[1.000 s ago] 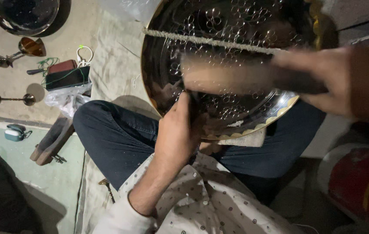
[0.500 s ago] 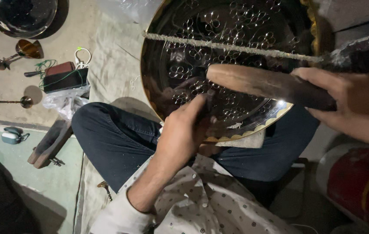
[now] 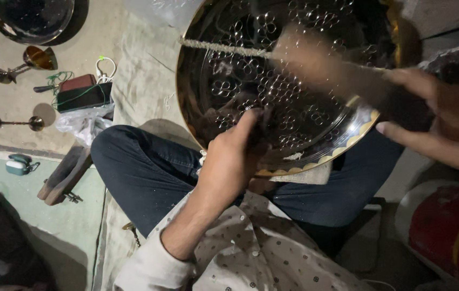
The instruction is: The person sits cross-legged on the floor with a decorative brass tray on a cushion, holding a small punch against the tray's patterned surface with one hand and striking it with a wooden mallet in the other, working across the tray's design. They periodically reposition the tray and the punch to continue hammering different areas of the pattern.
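Note:
A large round brass tray (image 3: pixel 224 59) with punched circle patterns rests tilted on my lap. My left hand (image 3: pixel 232 159) is closed around a thin dark punch tool whose tip presses on the tray's lower part. My right hand (image 3: pixel 429 116) grips a wooden mallet (image 3: pixel 321 64), blurred with motion, raised over the tray's middle. A twisted cord (image 3: pixel 216 47) runs across the tray's upper face. A folded cloth pad (image 3: pixel 307 175) lies under the tray's lower rim.
On the floor at left stand brass goblets (image 3: pixel 30 59), a dark box with cables (image 3: pixel 81 94), a plastic bag (image 3: pixel 81 123), a wooden block (image 3: pixel 65 172) and a small teal case (image 3: pixel 16 164). Another metal tray (image 3: pixel 30 19) lies top left. A red drum-like object (image 3: pixel 445 231) sits lower right.
The mallet has swung upward and to the right, away from the punch, and now blurs over the tray's middle. My left hand keeps the punch in the same spot.

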